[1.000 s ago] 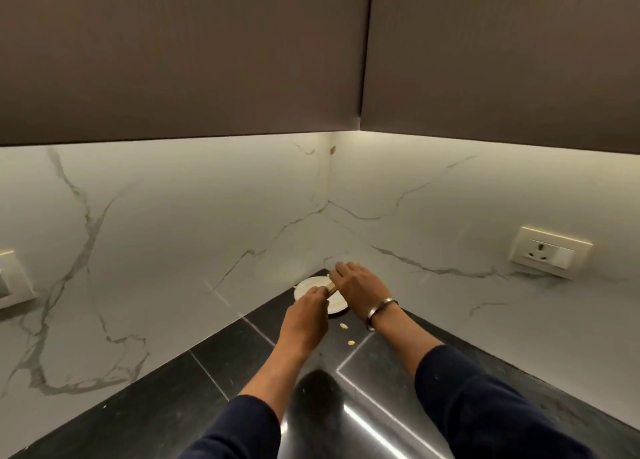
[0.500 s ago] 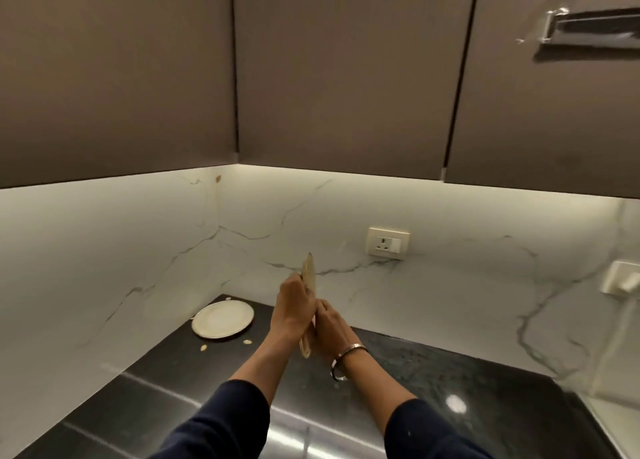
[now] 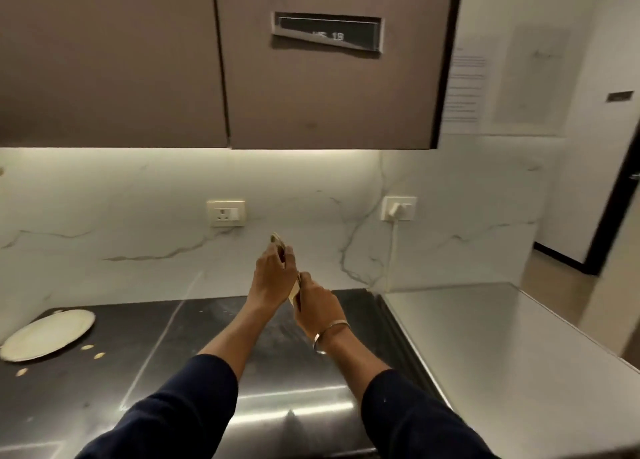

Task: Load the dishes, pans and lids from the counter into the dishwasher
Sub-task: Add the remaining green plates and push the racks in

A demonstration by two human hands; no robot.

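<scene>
Held item: small cream plate (image 3: 277,241), carried on edge between both hands, above the black counter (image 3: 145,351), mid-frame, in front of the marble backsplash (image 3: 114,216).

Left hand (image 3: 272,278): fingers wrapped over the upper part of the plate, rim showing above the knuckles.

Right hand (image 3: 315,306): curled round the lower edge, steel bangle (image 3: 329,334) at the wrist.

Remaining on counter: second cream plate (image 3: 46,334), lying flat at far left near the wall, well apart from the hands; a few pale crumbs (image 3: 88,347) just beside it.

Also present: steel worktop (image 3: 502,347) at right; wall socket (image 3: 225,213); plugged switch (image 3: 398,208) with cord; brown upper cabinets (image 3: 138,60).

Dishwasher: not in view.

Step in hand, as judged: transport of one plate toward the machine.

Handling notes: keep both grips firm at opposite rims, since an edge-on plate slips easily from a thin pinch; hold upright throughout, ready to slot straight between rack tines; clear the worktop edge when turning; release one hand only once the rack is within reach; return afterwards for the flat plate.
</scene>
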